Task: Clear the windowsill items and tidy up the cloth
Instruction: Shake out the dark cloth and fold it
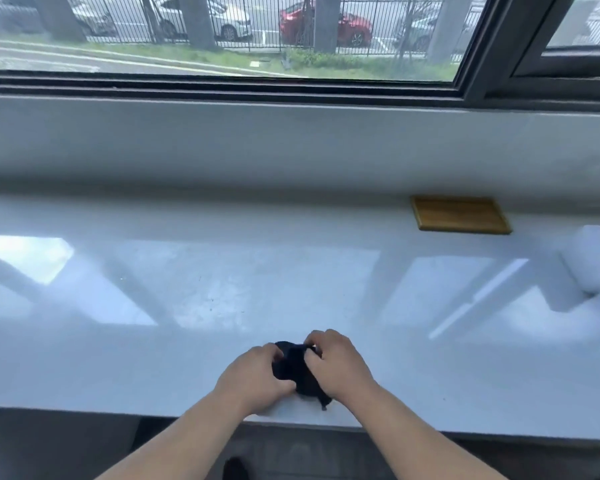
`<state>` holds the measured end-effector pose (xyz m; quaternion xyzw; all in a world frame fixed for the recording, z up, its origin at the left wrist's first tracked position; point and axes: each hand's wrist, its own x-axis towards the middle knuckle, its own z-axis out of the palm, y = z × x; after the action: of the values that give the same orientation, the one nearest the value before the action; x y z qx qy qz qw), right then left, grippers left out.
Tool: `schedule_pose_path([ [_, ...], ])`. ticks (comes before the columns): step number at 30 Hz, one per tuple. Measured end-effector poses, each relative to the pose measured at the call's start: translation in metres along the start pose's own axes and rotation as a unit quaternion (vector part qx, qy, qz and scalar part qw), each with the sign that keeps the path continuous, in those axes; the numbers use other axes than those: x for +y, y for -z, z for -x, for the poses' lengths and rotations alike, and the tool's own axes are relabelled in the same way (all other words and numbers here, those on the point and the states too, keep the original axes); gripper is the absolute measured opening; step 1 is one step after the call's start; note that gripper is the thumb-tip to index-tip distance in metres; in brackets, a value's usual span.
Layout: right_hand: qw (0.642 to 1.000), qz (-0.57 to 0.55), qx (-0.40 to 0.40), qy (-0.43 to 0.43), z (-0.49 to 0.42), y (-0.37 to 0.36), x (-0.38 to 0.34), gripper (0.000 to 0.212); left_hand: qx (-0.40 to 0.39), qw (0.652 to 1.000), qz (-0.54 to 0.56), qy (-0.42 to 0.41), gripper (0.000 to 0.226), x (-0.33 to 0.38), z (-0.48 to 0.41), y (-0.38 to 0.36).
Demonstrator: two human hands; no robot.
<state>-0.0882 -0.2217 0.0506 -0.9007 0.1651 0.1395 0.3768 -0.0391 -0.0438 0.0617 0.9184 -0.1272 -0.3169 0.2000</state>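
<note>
1. Windowsill [153, 341]: white, glossy, carrying window reflections; its left stretch holds no objects.
2. Left hand [253, 379]: at the sill's near edge, fingers curled and clenched onto the left side of the dark cloth [293, 370].
3. Dark cloth: bunched into a small wad between both hands, resting on the sill close to its front edge — a short tail hangs at the lower right.
4. Right hand [336, 363]: fingers bent, pinching the cloth's top and right side.
5. Wooden board [459, 214]: flat, rectangular, lying at the back of the sill, well apart from the hands.
6. White container [593, 259]: blurred, at the far right — type cannot be told.
</note>
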Motion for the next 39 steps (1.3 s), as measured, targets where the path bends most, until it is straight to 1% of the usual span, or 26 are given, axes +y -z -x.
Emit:
schedule_pose_path([
  [2, 0.988, -0.155, -0.008, -0.008, -0.003, 0.020, -0.030, 0.018, 0.003, 0.999, 0.041, -0.022, 0.048, 0.007, -0.003, 0.017],
  [3, 0.979, -0.203, -0.006, -0.011, -0.006, 0.033, -0.047, 0.017, 0.009, 0.997, 0.070, -0.038, 0.044, 0.010, -0.006, 0.028],
  [5, 0.967, -0.256, 0.000, -0.008, -0.010, 0.058, -0.075, 0.018, 0.032, 0.991, 0.107, -0.066, 0.033, 0.015, -0.012, 0.051],
  [7, 0.959, -0.281, 0.025, 0.004, -0.015, 0.085, -0.105, 0.020, 0.065, 0.986, 0.123, -0.098, 0.027, 0.022, -0.021, 0.086],
  [9, 0.950, -0.306, 0.052, 0.012, -0.022, 0.111, -0.130, 0.021, 0.072, 0.979, 0.140, -0.128, 0.031, 0.030, -0.030, 0.123],
  [12, 0.935, -0.342, 0.088, 0.017, -0.035, 0.142, -0.165, 0.022, 0.018, 0.970, 0.169, -0.176, 0.046, 0.044, -0.040, 0.170],
  [13, 0.932, -0.348, 0.097, 0.023, -0.040, 0.150, -0.175, 0.022, 0.010, 0.967, 0.169, -0.191, 0.047, 0.048, -0.043, 0.182],
  [16, 0.928, -0.348, 0.127, 0.045, -0.053, 0.171, -0.196, 0.023, 0.045, 0.962, 0.154, -0.222, 0.025, 0.061, -0.055, 0.210],
  [17, 0.923, -0.355, 0.139, 0.051, -0.056, 0.178, -0.200, 0.024, 0.057, 0.959, 0.160, -0.226, 0.021, 0.065, -0.059, 0.218],
  [18, 0.917, -0.365, 0.150, 0.055, -0.059, 0.185, -0.204, 0.023, 0.058, 0.956, 0.174, -0.228, 0.022, 0.070, -0.063, 0.225],
  [21, 0.909, -0.373, 0.177, 0.058, -0.063, 0.206, -0.206, 0.023, 0.031, 0.945, 0.221, -0.239, 0.035, 0.085, -0.074, 0.244],
  [24, 0.915, -0.351, 0.191, 0.053, -0.064, 0.227, -0.197, 0.022, 0.079, 0.936, 0.232, -0.252, 0.025, 0.106, -0.080, 0.266],
  [26, 0.935, -0.278, 0.212, 0.053, -0.065, 0.241, -0.186, 0.020, 0.116, 0.926, 0.266, -0.242, 0.026, 0.125, -0.080, 0.282],
  [27, 0.947, -0.232, 0.215, 0.060, -0.065, 0.246, -0.181, 0.020, 0.121, 0.924, 0.280, -0.232, 0.027, 0.136, -0.079, 0.291],
  [28, 0.957, -0.195, 0.204, 0.068, -0.066, 0.250, -0.177, 0.024, 0.113, 0.924, 0.290, -0.223, 0.027, 0.147, -0.078, 0.298],
  [30, 0.974, -0.130, 0.172, 0.073, -0.069, 0.255, -0.169, 0.043, 0.089, 0.931, 0.290, -0.205, 0.023, 0.167, -0.076, 0.309],
  [31, 0.981, -0.090, 0.156, 0.068, -0.072, 0.258, -0.165, 0.047, 0.084, 0.938, 0.270, -0.199, 0.019, 0.174, -0.077, 0.312],
  [33, 0.992, -0.023, 0.115, 0.056, -0.080, 0.270, -0.159, 0.037, 0.089, 0.960, 0.186, -0.192, 0.020, 0.182, -0.079, 0.315],
  [35, 0.998, 0.003, 0.060, 0.037, -0.089, 0.287, -0.149, 0.030, 0.083, 0.976, 0.099, -0.174, 0.020, 0.185, -0.083, 0.316],
  [37, 0.999, 0.027, 0.015, 0.026, -0.099, 0.305, -0.137, 0.029, 0.081, 0.984, 0.065, -0.146, 0.018, 0.184, -0.090, 0.317],
  [39, 0.999, 0.042, 0.006, 0.027, -0.110, 0.316, -0.122, 0.021, 0.101, 0.986, 0.063, -0.120, 0.020, 0.179, -0.097, 0.316],
])
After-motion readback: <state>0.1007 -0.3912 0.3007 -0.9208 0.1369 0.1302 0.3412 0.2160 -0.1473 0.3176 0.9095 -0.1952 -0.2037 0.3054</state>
